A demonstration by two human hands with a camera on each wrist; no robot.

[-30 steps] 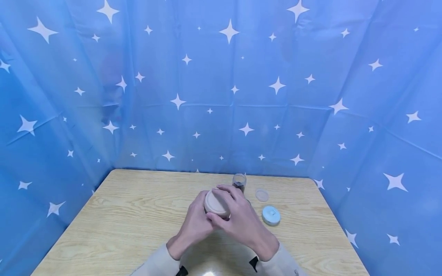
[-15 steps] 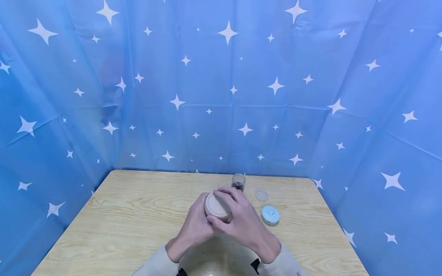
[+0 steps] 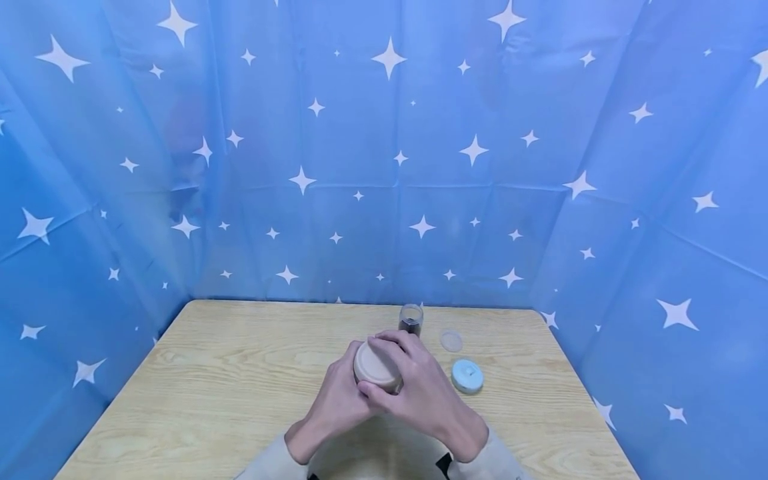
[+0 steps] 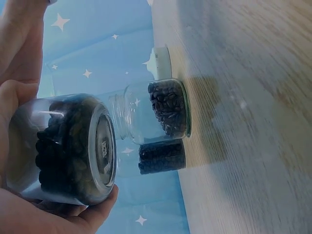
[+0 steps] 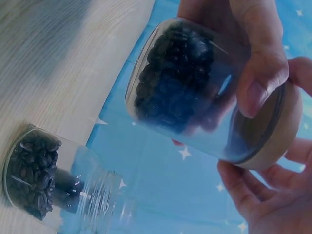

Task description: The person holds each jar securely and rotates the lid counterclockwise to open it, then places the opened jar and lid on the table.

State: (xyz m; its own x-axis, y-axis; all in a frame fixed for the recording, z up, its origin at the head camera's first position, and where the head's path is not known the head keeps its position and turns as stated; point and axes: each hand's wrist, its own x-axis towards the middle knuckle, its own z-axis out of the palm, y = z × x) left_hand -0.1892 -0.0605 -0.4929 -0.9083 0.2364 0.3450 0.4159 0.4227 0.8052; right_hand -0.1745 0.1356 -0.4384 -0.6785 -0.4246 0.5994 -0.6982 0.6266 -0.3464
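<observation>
Between my hands is a glass jar point(image 4: 73, 151), partly filled with dark beans and topped by a beige lid point(image 3: 376, 367). My left hand point(image 3: 339, 393) grips the glass body, its thumb lying along the side in the right wrist view. With fingers and thumb spread around the rim, my right hand point(image 3: 420, 390) grips the lid. The lid sits on the jar's mouth; how tightly cannot be told. In the wrist views the jar is tilted, held above the table.
An uncapped glass jar of beans point(image 5: 36, 175) stands on the wooden table point(image 3: 240, 373) beyond my hands, another bean jar point(image 4: 163, 157) close to it. To the right lie a pale blue lid point(image 3: 467, 376) and a thin translucent disc point(image 3: 451, 341). A starry blue curtain point(image 3: 360, 133) hangs behind.
Both hands have come slightly nearer with the jar, showing more of the jar behind. Their hold on jar and lid looks the same. The head view has shifted a little.
</observation>
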